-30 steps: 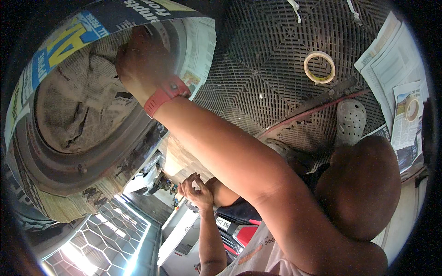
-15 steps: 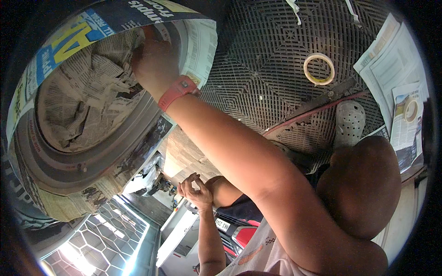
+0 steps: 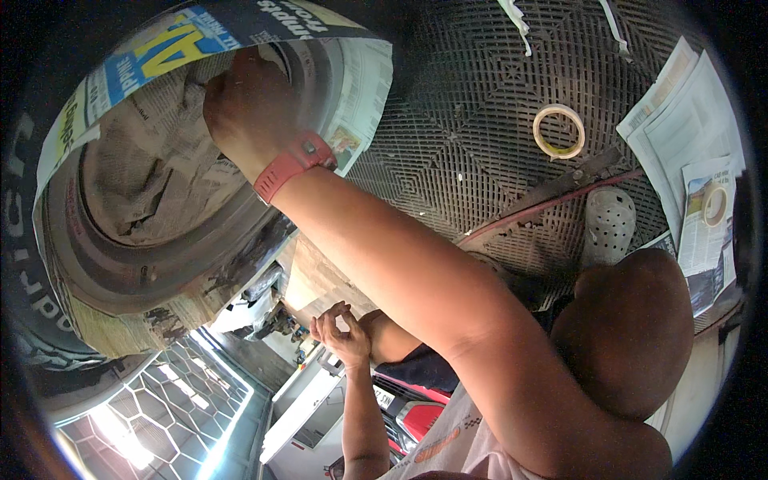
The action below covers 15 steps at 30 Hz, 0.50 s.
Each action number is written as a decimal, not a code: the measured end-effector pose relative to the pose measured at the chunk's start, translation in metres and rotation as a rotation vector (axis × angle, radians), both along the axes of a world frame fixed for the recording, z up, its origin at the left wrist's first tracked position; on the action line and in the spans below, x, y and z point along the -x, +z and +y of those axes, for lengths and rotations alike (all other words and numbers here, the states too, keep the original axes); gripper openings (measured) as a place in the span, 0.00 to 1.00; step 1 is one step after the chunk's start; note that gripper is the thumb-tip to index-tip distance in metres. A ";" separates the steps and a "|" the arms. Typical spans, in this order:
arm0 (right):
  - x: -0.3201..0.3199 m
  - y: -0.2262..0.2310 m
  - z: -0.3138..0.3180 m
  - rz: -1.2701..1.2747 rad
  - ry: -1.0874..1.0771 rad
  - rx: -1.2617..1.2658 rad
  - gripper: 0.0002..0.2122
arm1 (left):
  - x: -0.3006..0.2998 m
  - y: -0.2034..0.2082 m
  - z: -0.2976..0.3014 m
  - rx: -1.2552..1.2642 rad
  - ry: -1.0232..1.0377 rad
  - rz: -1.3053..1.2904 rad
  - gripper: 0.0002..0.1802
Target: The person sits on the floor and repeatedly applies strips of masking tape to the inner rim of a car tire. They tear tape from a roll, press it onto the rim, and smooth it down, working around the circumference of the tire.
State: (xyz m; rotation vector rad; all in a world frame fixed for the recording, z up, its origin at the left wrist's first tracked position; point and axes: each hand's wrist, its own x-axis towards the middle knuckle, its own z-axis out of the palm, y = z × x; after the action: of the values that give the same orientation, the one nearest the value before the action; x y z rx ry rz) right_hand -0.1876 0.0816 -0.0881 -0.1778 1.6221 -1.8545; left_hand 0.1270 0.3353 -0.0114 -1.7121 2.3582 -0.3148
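At the upper left stands a wheel with a dark tyre (image 3: 26,192), its grey rim (image 3: 144,290) ringed by newspaper sheets (image 3: 152,48). Crumpled newspaper (image 3: 132,180) fills the wheel's middle. My right hand (image 3: 248,112), with a red watch (image 3: 296,166) at the wrist, reaches inside against the upper part of the rim and the crumpled paper. Shadow and the hand's own back hide its fingertips. Lower down, away from the wheel, my left hand (image 3: 342,336) rests near my knee, its fingers half curled and apart, with nothing visible in it.
A roll of masking tape (image 3: 558,132) lies on the black grid mat (image 3: 448,96). Newspaper sheets (image 3: 664,128) with another tape roll (image 3: 714,206) are at the far right. A red strip (image 3: 552,206) crosses the mat beside my white perforated shoe (image 3: 610,224). Torn white strips (image 3: 518,24) lie higher up.
The wheel and its paper have shifted a little right and up in view. My right hand has moved left and slightly down, further over the crumpled paper. My left hand stays put.
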 end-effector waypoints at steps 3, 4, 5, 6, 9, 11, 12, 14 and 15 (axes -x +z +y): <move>0.002 0.013 0.005 0.037 0.054 0.064 0.19 | -0.003 -0.002 0.005 0.021 -0.001 -0.001 0.05; 0.000 0.015 0.008 0.047 0.094 0.105 0.19 | -0.005 -0.001 0.007 0.025 0.014 0.002 0.05; -0.003 0.012 0.007 0.098 0.060 0.090 0.20 | -0.007 -0.001 0.008 0.029 0.031 0.005 0.05; -0.003 0.005 0.004 0.148 0.021 0.073 0.21 | -0.007 0.000 0.010 0.017 0.036 0.007 0.05; -0.004 -0.023 0.000 0.101 -0.130 0.086 0.23 | 0.001 0.004 0.008 -0.009 0.029 0.038 0.05; -0.029 -0.051 0.002 -0.100 -0.070 0.164 0.24 | -0.006 0.004 0.018 0.004 0.058 0.034 0.05; -0.037 -0.071 -0.002 -0.029 -0.054 0.147 0.24 | -0.004 0.005 0.016 0.007 0.045 0.032 0.05; -0.050 -0.093 0.001 -0.108 0.054 0.150 0.24 | -0.005 0.006 0.016 0.012 0.032 0.043 0.05; -0.050 -0.087 0.011 -0.257 0.149 0.155 0.24 | -0.010 0.006 0.020 0.019 0.046 0.048 0.05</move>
State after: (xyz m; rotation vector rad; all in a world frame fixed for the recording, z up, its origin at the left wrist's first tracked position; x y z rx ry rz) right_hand -0.1377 0.0930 -0.1752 -0.1182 1.2590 -1.8068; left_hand 0.1368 0.3554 -0.0056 -1.7992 2.3524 -0.2928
